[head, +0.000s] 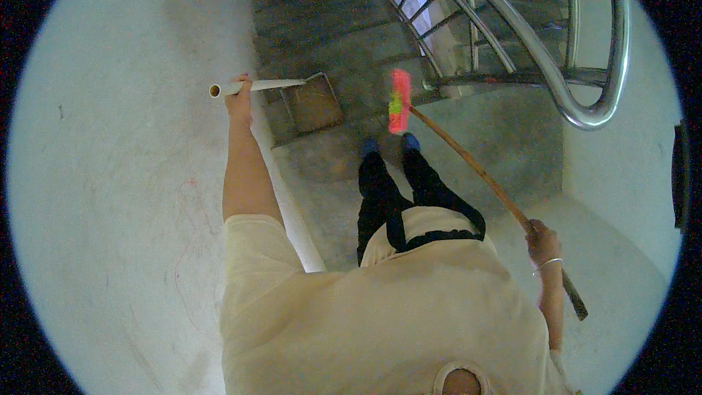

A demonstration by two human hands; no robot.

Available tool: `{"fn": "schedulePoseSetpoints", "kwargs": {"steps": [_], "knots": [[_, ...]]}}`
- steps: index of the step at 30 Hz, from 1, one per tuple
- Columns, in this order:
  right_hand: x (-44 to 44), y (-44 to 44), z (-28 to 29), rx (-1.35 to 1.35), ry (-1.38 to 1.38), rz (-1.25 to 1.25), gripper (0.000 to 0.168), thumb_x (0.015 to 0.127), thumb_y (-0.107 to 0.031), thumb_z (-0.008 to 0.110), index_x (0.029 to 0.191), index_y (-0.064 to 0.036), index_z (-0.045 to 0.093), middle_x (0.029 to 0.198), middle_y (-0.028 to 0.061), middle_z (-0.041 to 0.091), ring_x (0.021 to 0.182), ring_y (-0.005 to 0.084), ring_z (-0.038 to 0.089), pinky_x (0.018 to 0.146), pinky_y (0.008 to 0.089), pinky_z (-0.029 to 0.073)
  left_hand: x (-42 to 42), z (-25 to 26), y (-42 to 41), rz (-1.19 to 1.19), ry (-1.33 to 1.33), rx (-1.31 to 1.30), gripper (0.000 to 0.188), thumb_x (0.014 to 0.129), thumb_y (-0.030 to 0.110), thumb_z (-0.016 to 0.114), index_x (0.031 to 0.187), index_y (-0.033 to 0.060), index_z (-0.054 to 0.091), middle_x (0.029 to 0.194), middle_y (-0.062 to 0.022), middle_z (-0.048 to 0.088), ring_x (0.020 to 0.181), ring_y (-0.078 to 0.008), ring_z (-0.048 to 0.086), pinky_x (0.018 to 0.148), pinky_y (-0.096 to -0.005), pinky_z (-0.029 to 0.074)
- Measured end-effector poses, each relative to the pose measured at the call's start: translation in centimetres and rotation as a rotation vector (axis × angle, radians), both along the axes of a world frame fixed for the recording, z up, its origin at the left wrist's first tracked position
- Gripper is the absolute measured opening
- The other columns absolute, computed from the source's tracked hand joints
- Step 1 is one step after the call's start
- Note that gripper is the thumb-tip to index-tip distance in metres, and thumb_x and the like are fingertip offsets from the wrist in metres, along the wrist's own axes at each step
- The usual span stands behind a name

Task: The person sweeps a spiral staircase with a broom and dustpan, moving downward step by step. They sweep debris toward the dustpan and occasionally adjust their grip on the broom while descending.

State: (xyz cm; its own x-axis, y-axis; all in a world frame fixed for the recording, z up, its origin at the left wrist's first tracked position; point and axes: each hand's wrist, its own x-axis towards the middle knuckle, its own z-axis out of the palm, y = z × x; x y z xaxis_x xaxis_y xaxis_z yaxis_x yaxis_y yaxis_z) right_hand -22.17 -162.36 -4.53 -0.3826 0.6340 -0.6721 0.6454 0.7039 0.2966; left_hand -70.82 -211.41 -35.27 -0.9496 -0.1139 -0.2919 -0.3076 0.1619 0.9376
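My left hand (239, 96) grips a white tubular handle (269, 84) near its open upper end, close beside the wall. At the far end of that handle is a long-handled dustpan (311, 103), brownish inside, low over the stairs. In my right hand (543, 244) is the wooden stick (471, 162) of a broom, held toward its upper end. The broom's head (400, 101), pink with a yellow-green band, is slightly blurred and hangs just beyond my feet. I cannot tell whether its bristles touch the floor.
A pale wall (120, 175) runs along my left. Ahead, concrete stairs (329, 11) run beside a curved stainless steel railing (526, 27), whose bent end is at the upper right. My blue shoes (410, 142) are on the landing (482, 137) by the stair edge.
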Motion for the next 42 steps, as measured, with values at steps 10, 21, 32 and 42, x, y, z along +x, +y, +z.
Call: {"fn": "schedulePoseSetpoints", "kwargs": {"steps": [10,21,32,42], "knots": [[-2.5,-2.1,1.2,0.018,-0.113,0.016,0.024,0.087,-0.023,0.057,0.111,-0.022,0.056,0.095,0.0126,0.067,0.088,0.0367,0.063,0.074,0.0496,0.052,-1.1,1.5,-3.3,-0.149,0.010,-0.041,0.024,0.080,0.012,0.067,0.101,0.0049,0.057,0.107,-0.0093,0.061,0.101,-0.0188,0.056,0.089,-0.0318,0.041],[4.3,-1.2,-3.1,-0.269,0.246,-0.041,0.029,0.085,-0.020,0.061,0.114,-0.017,0.056,0.082,0.0095,0.066,0.069,0.0293,0.063,0.058,0.0427,0.051,-2.6,0.8,-2.9,-0.090,0.083,-0.052,0.039,0.079,0.015,0.069,0.113,0.0042,0.054,0.115,-0.0102,0.059,0.108,-0.0198,0.053,0.096,-0.0324,0.038],[11.2,1.4,-6.3,-0.706,0.180,-0.960,0.054,0.083,-0.003,0.059,0.132,-0.011,0.039,0.065,0.0051,0.052,0.046,0.0145,0.050,0.041,0.0301,0.043,6.3,-5.7,-9.7,-0.206,-0.415,-0.526,0.068,0.079,0.034,0.068,0.133,0.0019,0.041,0.126,-0.0187,0.052,0.099,-0.0274,0.058,0.076,-0.0385,0.045],[7.3,10.1,5.3,-1.129,0.158,-0.856,0.049,0.083,-0.009,0.055,0.131,-0.013,0.045,0.065,0.0037,0.051,0.049,0.0148,0.050,0.043,0.0296,0.043,41.3,3.9,6.4,-0.315,-0.990,-0.138,0.035,0.090,0.033,0.055,0.119,0.0137,0.057,0.108,-0.0061,0.063,0.095,-0.0212,0.061,0.069,-0.0306,0.045]]}}
